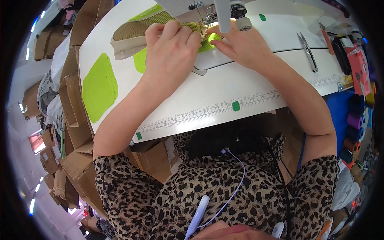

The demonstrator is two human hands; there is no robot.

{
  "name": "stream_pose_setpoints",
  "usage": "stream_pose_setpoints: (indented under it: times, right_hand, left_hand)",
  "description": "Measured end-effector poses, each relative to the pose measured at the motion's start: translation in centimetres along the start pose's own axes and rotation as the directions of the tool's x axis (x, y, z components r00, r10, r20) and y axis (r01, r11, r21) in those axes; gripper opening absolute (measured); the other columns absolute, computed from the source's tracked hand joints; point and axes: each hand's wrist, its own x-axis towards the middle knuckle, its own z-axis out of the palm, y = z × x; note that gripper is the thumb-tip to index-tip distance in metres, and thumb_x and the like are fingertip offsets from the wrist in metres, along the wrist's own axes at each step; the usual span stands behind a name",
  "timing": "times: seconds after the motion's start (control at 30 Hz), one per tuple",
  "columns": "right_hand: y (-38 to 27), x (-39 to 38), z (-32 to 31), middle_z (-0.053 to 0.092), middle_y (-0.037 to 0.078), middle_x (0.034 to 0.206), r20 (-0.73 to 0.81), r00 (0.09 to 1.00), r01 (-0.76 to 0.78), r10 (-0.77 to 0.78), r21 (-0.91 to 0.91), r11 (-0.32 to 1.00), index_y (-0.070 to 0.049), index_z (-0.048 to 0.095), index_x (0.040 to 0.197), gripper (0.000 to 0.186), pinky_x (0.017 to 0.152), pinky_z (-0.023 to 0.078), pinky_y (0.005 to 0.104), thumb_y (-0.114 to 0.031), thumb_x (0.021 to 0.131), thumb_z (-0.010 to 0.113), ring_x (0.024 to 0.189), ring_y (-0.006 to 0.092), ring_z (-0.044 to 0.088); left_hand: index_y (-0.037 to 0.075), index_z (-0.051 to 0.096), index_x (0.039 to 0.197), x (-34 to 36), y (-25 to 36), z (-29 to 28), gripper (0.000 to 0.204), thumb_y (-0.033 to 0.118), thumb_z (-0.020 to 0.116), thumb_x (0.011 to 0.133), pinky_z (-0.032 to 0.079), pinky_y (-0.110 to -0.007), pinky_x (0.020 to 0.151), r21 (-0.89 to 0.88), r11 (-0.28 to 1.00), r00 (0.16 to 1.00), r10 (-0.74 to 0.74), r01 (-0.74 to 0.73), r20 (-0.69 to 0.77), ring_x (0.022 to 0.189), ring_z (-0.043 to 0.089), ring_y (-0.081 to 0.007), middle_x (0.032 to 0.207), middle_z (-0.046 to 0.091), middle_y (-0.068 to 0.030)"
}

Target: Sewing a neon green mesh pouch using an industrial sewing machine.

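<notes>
Under the head of a white sewing machine (180,12) lies an olive mesh fabric piece (132,34) with beige cloth and lime-green parts. My left hand (172,52) is closed on it just left of the needle, knuckles up, fingertips hidden. On the other side, my right hand (246,46) has its thumb and forefinger on the lime-green mesh edge close to the presser foot. The foot and needle are partly covered by the machine and my fingers. Part of another flat lime-green piece (140,61) shows beside my left hand.
A loose lime-green cut piece (100,88) lies at the table's left. Metal thread snips (308,52) rest at the right. A ruler strip (208,111) runs along the front edge. Cardboard boxes (74,88) stand left; thread spools (355,121) are at far right.
</notes>
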Motion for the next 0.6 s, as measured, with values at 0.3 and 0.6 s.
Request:
stream_pose_setpoints:
  times: [0.3, 0.6]
  right_hand:
    - [-0.9, 0.2, 0.6, 0.070, 0.002, 0.085, -0.109, 0.994, 0.029, -0.032, -0.025, 0.999, -0.017, 0.068, 0.110, 0.020, 0.063, 0.054, 0.0358, -0.024, 0.091, 0.069, 0.076, 0.0235, 0.069]
    - [-0.2, 0.5, 1.8, 0.065, 0.003, 0.074, -0.170, 0.977, 0.123, -0.132, -0.064, 0.990, -0.015, 0.062, 0.100, 0.016, 0.050, 0.051, 0.0377, -0.021, 0.088, 0.071, 0.057, 0.0260, 0.064]
  left_hand:
    - [0.011, 0.067, 0.084, 0.6, 0.7, -0.1, 0.006, 0.009, 0.068, 0.078, 0.037, -0.044, 0.095, -0.078, 0.995, 0.998, -0.061, 0.060, -0.015, 0.093, 0.056, -0.0187, 0.081, 0.061, 0.0021]
    - [0.012, 0.067, 0.084, 0.2, 1.2, -0.1, 0.009, 0.011, 0.069, 0.075, 0.040, -0.042, 0.096, -0.068, 0.997, 0.984, 0.027, -0.039, -0.178, 0.092, 0.059, -0.0155, 0.082, 0.059, 0.0025]
